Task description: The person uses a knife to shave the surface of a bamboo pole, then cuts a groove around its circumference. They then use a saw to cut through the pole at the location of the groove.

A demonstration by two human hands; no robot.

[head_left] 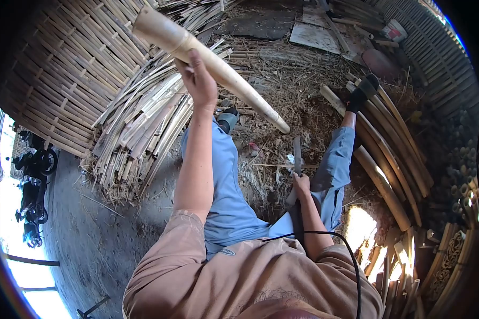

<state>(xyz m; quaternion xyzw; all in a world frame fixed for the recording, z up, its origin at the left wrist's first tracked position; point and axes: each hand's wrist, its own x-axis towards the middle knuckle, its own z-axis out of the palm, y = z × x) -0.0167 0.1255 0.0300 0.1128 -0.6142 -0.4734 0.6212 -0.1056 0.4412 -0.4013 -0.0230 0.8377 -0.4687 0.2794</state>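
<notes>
A thick, pale bamboo pole (231, 80) slants from the upper left down to the middle of the view. My left hand (201, 85) is wrapped round its upper part, with the thumb over the near side. My right hand (302, 186) is closed on the handle of a long flat blade (297, 154), which points away from me between my legs. The pole's lower end is close to the blade's tip, with a small gap between them. Dry shavings and scraps (266, 175) cover the ground below.
Split bamboo strips (149, 127) lie in a heap at the left, by a woven bamboo wall (69, 69). Long bamboo poles (388, 143) lie under my foot at the right. A white bucket (394, 31) is at the back right; motorcycles (34, 181) stand outside at the far left.
</notes>
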